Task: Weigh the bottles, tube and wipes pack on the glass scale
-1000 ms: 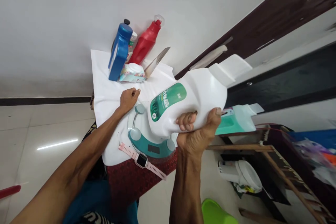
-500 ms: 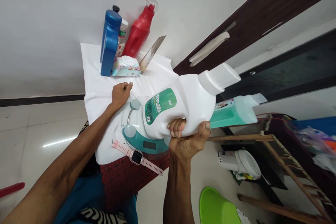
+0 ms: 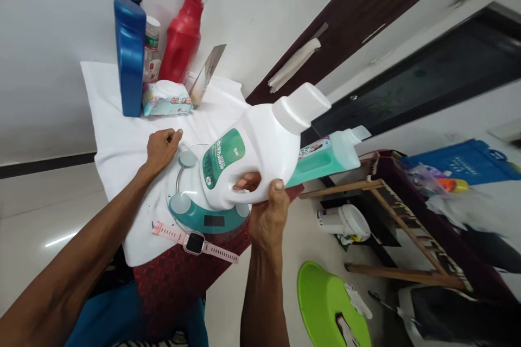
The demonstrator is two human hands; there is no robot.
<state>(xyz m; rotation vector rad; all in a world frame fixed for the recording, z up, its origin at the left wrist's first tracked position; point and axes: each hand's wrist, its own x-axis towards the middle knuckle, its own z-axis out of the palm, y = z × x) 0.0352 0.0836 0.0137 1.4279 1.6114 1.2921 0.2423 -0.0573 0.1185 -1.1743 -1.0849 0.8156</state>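
Note:
My right hand [image 3: 268, 211] is wrapped round the handle of a big white detergent bottle [image 3: 264, 141] with a green label and a white cap; its fingers show through the handle opening. The bottle's lower end is over a round glass bathroom scale [image 3: 222, 222] with a teal band; I cannot tell whether they touch. My left hand [image 3: 163, 146] rests as a loose fist on the white cloth [image 3: 118, 135], left of the scale, with nothing visible in it. A pink-strapped smartwatch [image 3: 195, 243] lies at the scale's front edge. Behind the white bottle is a green bottle [image 3: 325, 157], partly hidden.
At the back by the wall stand a blue bottle [image 3: 131, 59], a clear bottle [image 3: 152, 49], a red bottle [image 3: 181, 38], a pack of wipes [image 3: 166, 98] and a leaning card [image 3: 207, 76]. A green basin [image 3: 321, 298] and a white bucket [image 3: 350, 222] are on the floor at right.
The view has turned, so the table things sit further left. The white bottle has become more upright with its label end over the scale. My left fist stays on the cloth.

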